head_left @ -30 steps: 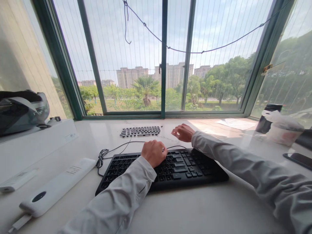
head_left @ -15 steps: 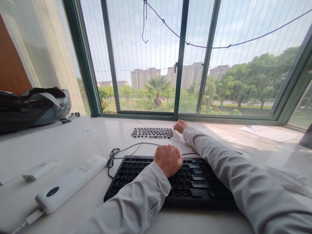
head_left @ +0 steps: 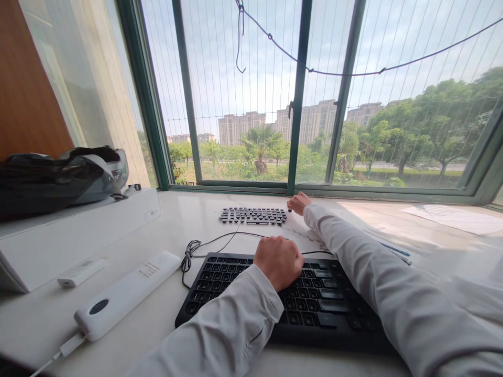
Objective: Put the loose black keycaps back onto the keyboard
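A black keyboard [head_left: 308, 301] lies before me on the pale counter. Much of its left and middle shows bare key sockets, while keycaps sit on its right part. My left hand [head_left: 278, 262] is closed over the keyboard's upper middle, its fingertips turned away from view. Beyond it, loose black keycaps [head_left: 253, 215] lie in rows on the counter. My right hand [head_left: 299, 203] reaches to the right end of these rows, fingers drawn together at a single dark keycap [head_left: 290, 210]. Part of the keyboard's right side is hidden under my right forearm.
A coiled black cable [head_left: 191, 250] lies left of the keyboard. Farther left are a white power bank [head_left: 128, 293], a small white device [head_left: 81, 272] and a white box [head_left: 86, 230] bearing a dark helmet-like item [head_left: 66, 175]. Pens [head_left: 396, 250] and paper [head_left: 451, 217] lie right.
The view has shifted slightly, moving the scene rightward. A single keycap now shows at my right fingertips, just right of the rows. My left hand stays closed over the keyboard.
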A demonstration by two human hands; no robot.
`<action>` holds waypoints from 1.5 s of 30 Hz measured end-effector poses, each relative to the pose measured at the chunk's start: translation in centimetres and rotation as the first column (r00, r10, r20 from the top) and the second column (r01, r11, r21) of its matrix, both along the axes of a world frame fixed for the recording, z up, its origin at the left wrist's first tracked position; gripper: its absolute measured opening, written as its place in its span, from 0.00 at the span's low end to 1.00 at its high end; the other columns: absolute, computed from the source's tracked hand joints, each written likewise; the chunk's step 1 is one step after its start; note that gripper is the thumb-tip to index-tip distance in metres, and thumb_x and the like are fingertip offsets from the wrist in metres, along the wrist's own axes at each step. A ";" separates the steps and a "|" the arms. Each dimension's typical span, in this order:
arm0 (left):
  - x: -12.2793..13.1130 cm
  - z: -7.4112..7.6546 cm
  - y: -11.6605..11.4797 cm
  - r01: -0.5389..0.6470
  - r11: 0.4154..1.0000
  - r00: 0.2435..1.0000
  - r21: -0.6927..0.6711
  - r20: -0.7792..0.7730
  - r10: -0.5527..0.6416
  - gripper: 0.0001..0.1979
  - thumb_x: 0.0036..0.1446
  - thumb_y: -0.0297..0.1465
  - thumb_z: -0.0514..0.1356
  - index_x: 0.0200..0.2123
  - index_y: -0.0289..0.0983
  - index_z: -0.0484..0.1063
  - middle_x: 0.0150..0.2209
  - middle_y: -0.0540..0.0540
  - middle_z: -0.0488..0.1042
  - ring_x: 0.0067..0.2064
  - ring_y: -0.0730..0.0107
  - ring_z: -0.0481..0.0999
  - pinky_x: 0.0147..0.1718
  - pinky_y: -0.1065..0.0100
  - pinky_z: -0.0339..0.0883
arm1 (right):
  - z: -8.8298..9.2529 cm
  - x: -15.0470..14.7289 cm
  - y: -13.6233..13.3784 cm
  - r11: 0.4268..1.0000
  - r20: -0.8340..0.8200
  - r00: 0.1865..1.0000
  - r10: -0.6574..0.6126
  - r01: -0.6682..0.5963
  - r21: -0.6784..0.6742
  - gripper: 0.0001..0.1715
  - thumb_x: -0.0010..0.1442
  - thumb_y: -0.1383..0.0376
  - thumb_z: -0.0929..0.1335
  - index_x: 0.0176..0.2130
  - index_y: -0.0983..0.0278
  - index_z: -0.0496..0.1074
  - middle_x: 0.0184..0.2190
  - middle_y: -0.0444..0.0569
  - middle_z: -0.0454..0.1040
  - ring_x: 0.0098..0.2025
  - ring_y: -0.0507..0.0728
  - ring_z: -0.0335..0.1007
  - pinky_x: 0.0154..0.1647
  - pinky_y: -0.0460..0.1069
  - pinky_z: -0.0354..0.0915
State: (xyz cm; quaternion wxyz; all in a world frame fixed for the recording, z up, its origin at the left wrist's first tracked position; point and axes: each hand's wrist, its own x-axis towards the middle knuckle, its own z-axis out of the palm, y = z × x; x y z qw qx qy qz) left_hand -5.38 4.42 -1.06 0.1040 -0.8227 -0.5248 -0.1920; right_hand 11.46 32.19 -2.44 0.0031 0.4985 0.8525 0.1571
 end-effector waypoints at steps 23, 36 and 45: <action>-0.1 -0.2 0.3 -0.008 1.000 1.000 0.003 -0.004 0.008 0.19 0.59 0.36 0.49 0.31 0.36 0.78 0.30 0.40 0.77 0.35 0.60 0.76 0.35 0.62 0.67 | 0.2 1.6 -1.0 1.000 -0.142 0.990 -0.024 0.025 0.009 0.18 0.63 0.59 0.64 0.49 0.66 0.67 0.47 0.52 0.70 0.44 0.55 0.69 0.44 0.55 0.68; -0.5 0.5 0.2 -0.040 0.999 0.999 0.015 0.003 0.040 0.18 0.58 0.37 0.49 0.33 0.37 0.79 0.33 0.40 0.78 0.37 0.59 0.77 0.37 0.61 0.66 | 1.6 4.4 -17.3 0.982 -0.507 0.842 0.185 -0.172 0.073 0.12 0.57 0.59 0.67 0.39 0.62 0.76 0.32 0.45 0.78 0.34 0.52 0.72 0.38 0.46 0.65; -0.7 0.5 0.2 -0.018 0.999 1.000 0.036 0.003 0.018 0.19 0.58 0.40 0.49 0.35 0.41 0.79 0.32 0.42 0.78 0.36 0.59 0.76 0.35 0.62 0.65 | 1.2 3.8 -25.8 0.971 -0.672 0.728 0.136 -0.233 -0.056 0.13 0.55 0.57 0.69 0.37 0.59 0.78 0.30 0.44 0.78 0.32 0.51 0.70 0.35 0.45 0.63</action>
